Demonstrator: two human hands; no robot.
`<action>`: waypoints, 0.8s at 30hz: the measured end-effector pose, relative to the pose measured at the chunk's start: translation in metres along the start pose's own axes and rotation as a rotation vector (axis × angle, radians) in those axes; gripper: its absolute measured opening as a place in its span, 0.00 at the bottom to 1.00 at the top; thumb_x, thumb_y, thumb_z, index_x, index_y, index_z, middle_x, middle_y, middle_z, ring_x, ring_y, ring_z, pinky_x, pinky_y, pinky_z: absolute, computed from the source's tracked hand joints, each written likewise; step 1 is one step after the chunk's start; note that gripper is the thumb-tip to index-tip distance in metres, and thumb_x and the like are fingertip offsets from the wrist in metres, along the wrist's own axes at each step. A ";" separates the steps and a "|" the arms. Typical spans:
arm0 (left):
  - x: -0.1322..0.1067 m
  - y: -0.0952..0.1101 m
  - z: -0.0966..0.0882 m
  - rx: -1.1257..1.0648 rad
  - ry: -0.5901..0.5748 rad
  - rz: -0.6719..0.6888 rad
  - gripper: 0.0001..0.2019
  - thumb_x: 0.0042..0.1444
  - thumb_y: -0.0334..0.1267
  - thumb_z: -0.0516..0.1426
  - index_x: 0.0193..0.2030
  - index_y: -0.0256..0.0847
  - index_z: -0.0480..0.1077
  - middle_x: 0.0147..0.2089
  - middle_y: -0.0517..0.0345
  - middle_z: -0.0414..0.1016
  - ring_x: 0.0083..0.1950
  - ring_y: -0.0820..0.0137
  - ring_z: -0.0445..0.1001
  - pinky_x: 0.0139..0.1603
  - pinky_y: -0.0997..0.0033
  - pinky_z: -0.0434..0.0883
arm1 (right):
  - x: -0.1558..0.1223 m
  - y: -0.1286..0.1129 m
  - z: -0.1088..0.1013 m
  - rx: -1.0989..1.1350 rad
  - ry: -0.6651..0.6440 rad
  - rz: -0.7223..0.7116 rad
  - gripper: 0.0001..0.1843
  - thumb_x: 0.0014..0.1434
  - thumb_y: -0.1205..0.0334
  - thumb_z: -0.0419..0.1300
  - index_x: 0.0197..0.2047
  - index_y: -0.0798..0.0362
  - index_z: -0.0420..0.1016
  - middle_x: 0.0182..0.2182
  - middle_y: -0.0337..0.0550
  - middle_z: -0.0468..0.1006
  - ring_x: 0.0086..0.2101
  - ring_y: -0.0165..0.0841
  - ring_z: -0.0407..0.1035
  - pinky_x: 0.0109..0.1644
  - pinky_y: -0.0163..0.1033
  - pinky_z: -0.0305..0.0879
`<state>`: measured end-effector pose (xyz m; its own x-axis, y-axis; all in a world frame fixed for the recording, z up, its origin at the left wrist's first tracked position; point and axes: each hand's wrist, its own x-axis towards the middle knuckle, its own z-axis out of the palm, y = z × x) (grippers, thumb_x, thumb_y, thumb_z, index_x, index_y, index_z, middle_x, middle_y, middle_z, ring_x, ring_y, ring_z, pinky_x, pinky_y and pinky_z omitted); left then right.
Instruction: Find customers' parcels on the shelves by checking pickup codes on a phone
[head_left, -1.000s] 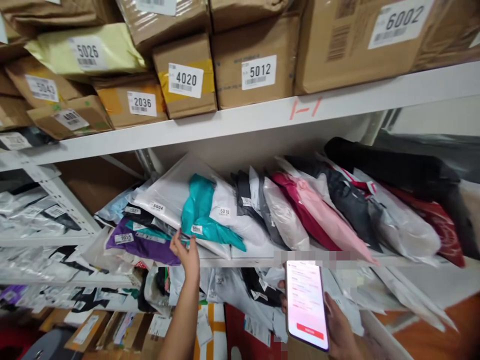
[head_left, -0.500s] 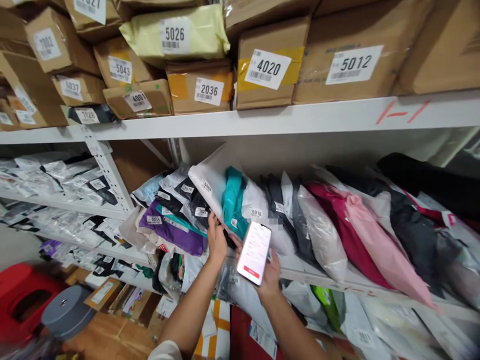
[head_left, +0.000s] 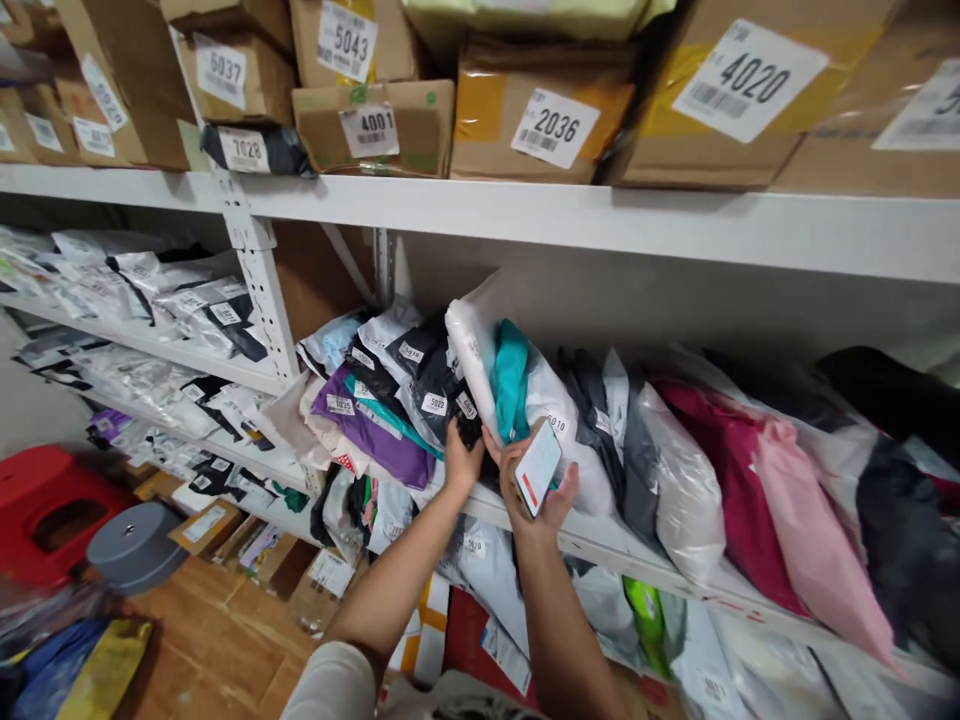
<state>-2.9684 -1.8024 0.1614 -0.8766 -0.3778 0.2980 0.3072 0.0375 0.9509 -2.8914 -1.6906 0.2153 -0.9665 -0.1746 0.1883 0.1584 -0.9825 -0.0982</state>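
Note:
My left hand (head_left: 461, 462) reaches into a leaning row of bagged garments on the middle shelf (head_left: 600, 545), its fingers bent on the lower edge of a black parcel (head_left: 439, 385) with a white number label. My right hand (head_left: 536, 490) is closed round a phone (head_left: 538, 467) with a lit white and red screen, held close against a white and teal parcel (head_left: 517, 395). A purple parcel (head_left: 371, 430) lies flat just left of my left hand. Both forearms come up from the bottom of the view.
Numbered cardboard boxes (head_left: 551, 125) crowd the top shelf. More bagged clothes, grey, crimson, pink (head_left: 814, 540) and black, lean to the right. A white upright (head_left: 259, 280) divides off another rack of parcels on the left. A red stool (head_left: 52, 510) and grey lid (head_left: 135, 545) sit on the wooden floor.
The view has swung left and closer. My right hand has carried the phone up from below the shelf to beside my left hand. My left hand has moved from the teal parcel to the black one.

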 end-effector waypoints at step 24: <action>0.022 0.033 0.033 0.156 -0.238 0.058 0.12 0.56 0.31 0.55 0.46 0.35 0.74 0.45 0.37 0.79 0.49 0.51 0.77 0.51 0.56 0.69 | 0.016 -0.020 0.010 -0.054 -0.008 -0.060 0.33 0.46 0.55 0.65 0.57 0.50 0.70 0.48 0.48 0.75 0.39 0.38 0.73 0.43 0.46 0.74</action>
<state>-2.9894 -1.7789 0.2025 -0.9272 -0.1434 0.3461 0.3150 0.2017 0.9274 -2.9081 -1.6746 0.2301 -0.9723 -0.1164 0.2027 0.0891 -0.9863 -0.1392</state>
